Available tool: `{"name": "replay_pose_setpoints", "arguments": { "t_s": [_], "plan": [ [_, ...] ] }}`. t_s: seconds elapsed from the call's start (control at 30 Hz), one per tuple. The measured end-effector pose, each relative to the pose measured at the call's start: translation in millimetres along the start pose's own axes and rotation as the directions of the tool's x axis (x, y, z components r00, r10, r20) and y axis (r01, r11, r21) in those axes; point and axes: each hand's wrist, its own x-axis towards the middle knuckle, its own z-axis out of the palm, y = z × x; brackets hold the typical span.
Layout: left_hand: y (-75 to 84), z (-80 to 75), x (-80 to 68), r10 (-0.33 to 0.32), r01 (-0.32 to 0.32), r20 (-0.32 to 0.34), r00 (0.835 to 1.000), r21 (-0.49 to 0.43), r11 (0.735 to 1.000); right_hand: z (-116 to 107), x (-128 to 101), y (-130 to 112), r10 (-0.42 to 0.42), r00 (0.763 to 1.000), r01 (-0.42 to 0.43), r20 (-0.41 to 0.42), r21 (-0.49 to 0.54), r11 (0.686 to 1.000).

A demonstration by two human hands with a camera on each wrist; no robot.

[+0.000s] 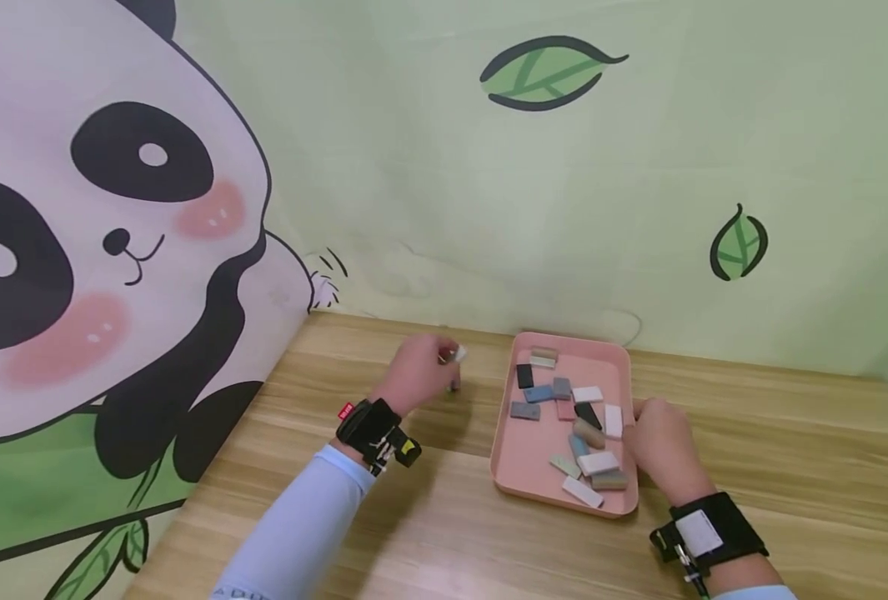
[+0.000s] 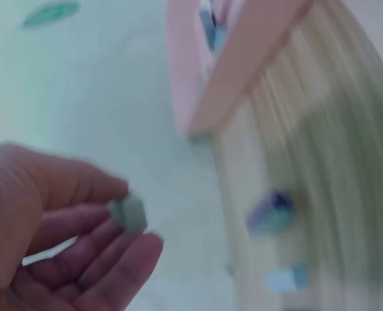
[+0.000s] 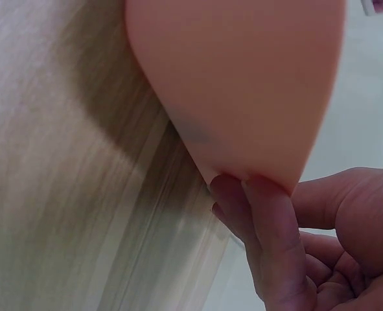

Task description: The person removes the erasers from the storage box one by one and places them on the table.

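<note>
My left hand (image 1: 421, 375) is left of the pink tray (image 1: 498, 467). Its thumb and fingers pinch a small pale grey block (image 2: 131, 214); a whitish sliver also shows between the fingers in the left wrist view, and I cannot tell what it is. On the table below are a blurred purple and green block (image 2: 271, 212) and a light blue block (image 2: 286, 280). At the tray's right side, my right hand (image 1: 664, 446) holds the wall, fingertips against its outside (image 3: 243, 123). The thumb's tip is hidden behind the wall.
Inside the tray lie several small rectangular blocks, among them a black block (image 1: 524, 376), a blue block (image 1: 539, 393) and a white block (image 1: 582, 492). The wooden table (image 1: 428, 533) meets a green wall covering (image 1: 413, 183) with a panda print behind the tray.
</note>
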Motion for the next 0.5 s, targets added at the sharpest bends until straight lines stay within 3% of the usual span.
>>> {"name": "replay_pose_setpoints", "arguments": {
  "t_s": [0.07,0.17,0.3,0.4,0.5],
  "plan": [
    [-15.6,-3.0,2.9,-0.059,0.058,-0.091,0.994,-0.016,0.998,0.2,-0.3,0.9,-0.003,1.0,0.003,-0.002,-0.003,1.0],
    [-39.4,-4.7,4.0,-0.144,0.148,-0.188,0.971,0.003,0.989,0.7,-0.6,2.4,-0.015,1.0,0.015,-0.013,-0.014,1.0],
    [-70.1,-3.8,3.3,-0.238,0.257,-0.267,0.934,0.041,0.965,1.3,-0.9,2.8,-0.031,0.999,0.03,-0.021,-0.023,0.999],
    [-89.7,-2.1,2.9,-0.272,0.308,-0.32,0.908,0.068,0.949,1.2,-0.6,2.0,-0.042,0.999,0.042,-0.028,-0.029,0.999],
    [-102.7,-0.9,2.0,-0.294,0.336,-0.338,0.894,0.072,0.939,1.1,0.2,0.7,-0.047,0.998,0.046,-0.031,-0.034,0.998]
  ]
}}
